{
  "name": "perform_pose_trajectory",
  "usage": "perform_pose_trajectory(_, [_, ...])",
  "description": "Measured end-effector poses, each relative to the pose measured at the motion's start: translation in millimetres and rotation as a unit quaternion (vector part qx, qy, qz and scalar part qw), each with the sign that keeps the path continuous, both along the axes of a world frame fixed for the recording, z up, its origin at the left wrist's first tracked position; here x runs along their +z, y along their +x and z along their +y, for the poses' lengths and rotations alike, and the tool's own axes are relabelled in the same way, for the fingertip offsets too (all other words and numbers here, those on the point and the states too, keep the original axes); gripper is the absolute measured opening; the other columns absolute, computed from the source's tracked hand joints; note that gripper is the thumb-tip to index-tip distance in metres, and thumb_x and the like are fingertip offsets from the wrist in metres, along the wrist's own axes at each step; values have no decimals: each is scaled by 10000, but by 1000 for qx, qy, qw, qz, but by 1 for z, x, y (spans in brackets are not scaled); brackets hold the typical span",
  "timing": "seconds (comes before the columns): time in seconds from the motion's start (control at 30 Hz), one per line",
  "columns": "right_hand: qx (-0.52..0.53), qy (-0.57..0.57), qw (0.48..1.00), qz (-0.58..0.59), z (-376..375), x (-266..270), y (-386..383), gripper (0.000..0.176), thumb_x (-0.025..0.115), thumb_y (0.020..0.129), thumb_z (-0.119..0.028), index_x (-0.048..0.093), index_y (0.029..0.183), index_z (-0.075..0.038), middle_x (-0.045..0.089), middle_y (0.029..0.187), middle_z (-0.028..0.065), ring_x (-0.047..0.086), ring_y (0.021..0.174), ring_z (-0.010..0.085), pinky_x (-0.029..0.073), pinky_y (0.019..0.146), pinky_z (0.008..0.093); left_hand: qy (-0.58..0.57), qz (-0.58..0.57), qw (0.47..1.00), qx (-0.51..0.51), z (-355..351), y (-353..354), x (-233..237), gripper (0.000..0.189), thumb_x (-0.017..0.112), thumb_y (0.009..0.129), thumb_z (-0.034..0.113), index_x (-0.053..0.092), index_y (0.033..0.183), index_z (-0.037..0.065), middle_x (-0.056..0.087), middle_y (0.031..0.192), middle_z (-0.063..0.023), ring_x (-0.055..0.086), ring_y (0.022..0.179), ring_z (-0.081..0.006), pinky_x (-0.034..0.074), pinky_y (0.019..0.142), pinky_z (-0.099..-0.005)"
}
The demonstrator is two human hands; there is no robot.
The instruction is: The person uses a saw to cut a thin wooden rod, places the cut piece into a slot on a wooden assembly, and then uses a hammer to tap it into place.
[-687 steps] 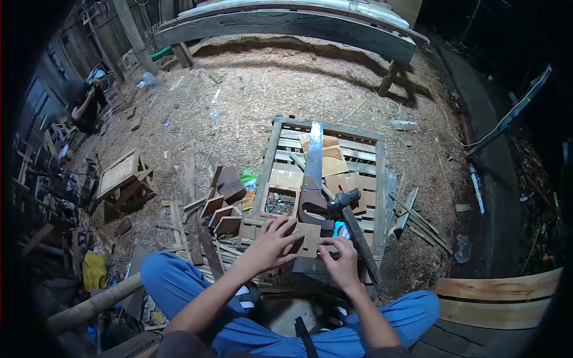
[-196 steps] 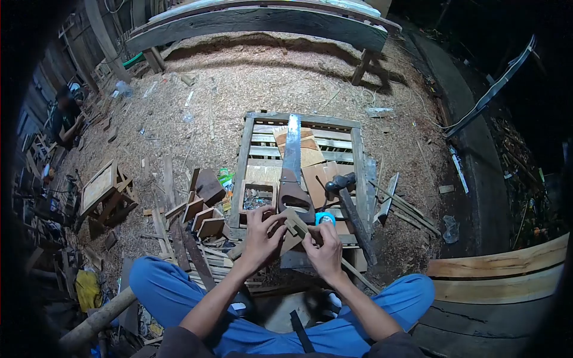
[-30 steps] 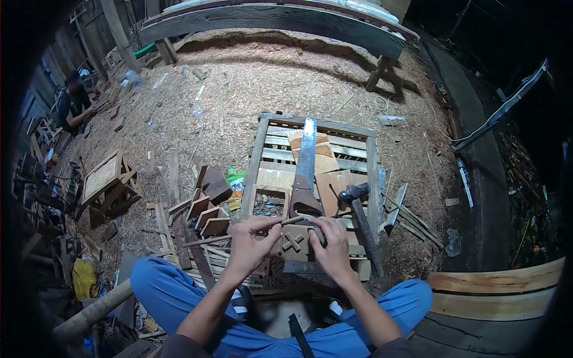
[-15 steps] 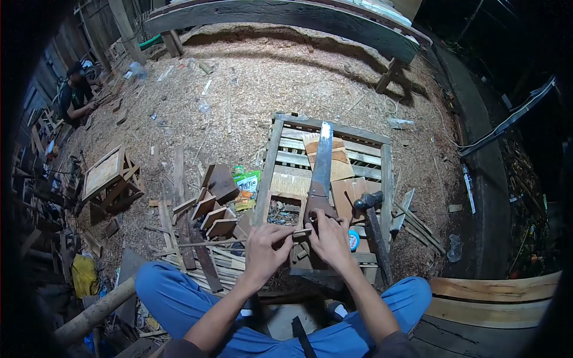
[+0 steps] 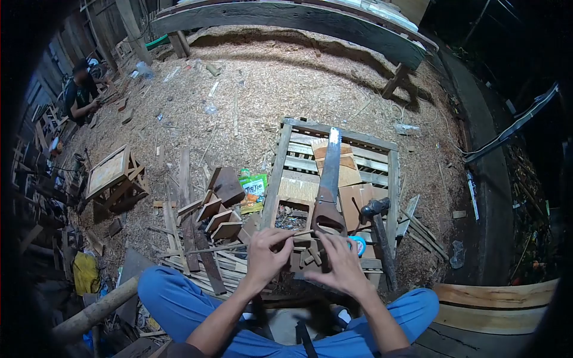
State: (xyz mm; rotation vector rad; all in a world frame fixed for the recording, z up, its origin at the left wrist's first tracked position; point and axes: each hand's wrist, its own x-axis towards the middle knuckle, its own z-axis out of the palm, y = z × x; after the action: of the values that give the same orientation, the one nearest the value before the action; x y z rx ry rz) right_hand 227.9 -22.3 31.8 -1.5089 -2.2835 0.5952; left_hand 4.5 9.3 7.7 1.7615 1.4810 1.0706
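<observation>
Between finger and thumb of my left hand [image 5: 266, 255] is a small thin stick of wood [image 5: 304, 232], pointing right. My right hand [image 5: 343, 262] is open at the stick's far end, its thumb spread low and its index fingertip right at the tip. Just beyond the hands lies a handsaw [image 5: 330, 173], handle towards me, on a slatted wooden frame [image 5: 274, 179]. Short wood pieces [image 5: 313, 255] sit beneath the stick. Beside my right hand are a round blue-rimmed item [image 5: 358, 244] and a hammer [image 5: 385, 247].
Left of the frame stand several small wooden pieces [image 5: 227, 206], a green packet [image 5: 253, 185] and a pile of thin strips [image 5: 209, 268]. A small wooden stool [image 5: 110, 173] is farther left. Another person [image 5: 82, 95] sits at the far left. A long bench [image 5: 286, 21] crosses the back.
My right hand has loosened from its pinch near the stick and spread open, the thumb dropping away. My left hand keeps the stick. The whole view has shifted slightly.
</observation>
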Motion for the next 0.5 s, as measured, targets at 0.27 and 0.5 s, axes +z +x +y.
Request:
perform_pose_trajectory(0.27, [69, 35, 997, -16, -4, -17, 9, 1059, 929, 646, -389, 450, 1537, -79, 516, 1436, 152, 476, 1361, 349, 307, 1137, 527, -98, -44, 994, 20, 3, -6, 13, 158, 753, 888, 151, 829, 1007, 80, 785, 976, -109, 714, 856, -259, 519, 843, -361])
perform_pose_trajectory(0.5, [60, 37, 997, 25, -28, -37, 8, 983, 903, 639, -457, 521, 1454, -62, 552, 1392, 148, 518, 1314, 349, 326, 1113, 519, -60, -45, 996, 43, 0, -28, 24, 202, 741, 907, 89, 823, 1089, 64, 789, 968, -99, 696, 828, -175, 535, 759, -300])
